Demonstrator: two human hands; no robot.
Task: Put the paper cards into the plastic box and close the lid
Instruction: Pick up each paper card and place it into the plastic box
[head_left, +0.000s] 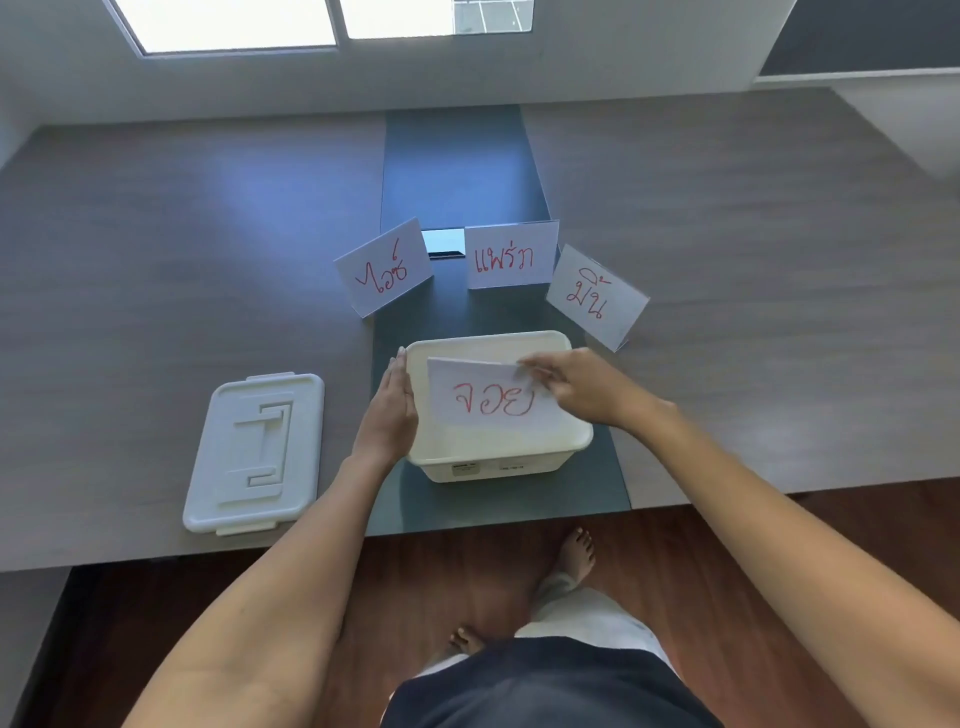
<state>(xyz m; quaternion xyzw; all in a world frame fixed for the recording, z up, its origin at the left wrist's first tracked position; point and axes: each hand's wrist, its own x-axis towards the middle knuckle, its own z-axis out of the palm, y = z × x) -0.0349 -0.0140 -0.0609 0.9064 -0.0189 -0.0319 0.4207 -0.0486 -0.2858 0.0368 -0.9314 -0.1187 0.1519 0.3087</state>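
R hand (574, 387) pinches folded paper card (491, 397) over white plastic box (519, 457); L hand (389, 410), flat-open, steadies wall—I'd lower it level.

A: Setting, entry one: what is presenting itself here?

B: A home interior, probably. A long grey wood-grain table (182, 249) is running beneath windows (228, 23) in a white wall; reddish wooden flooring (467, 582) is showing below.

A: Further evidence?

B: The person is standing barefoot (577, 553).

Right hand (582, 387) pinching paper card (488, 397) over open plastic box (498, 457).
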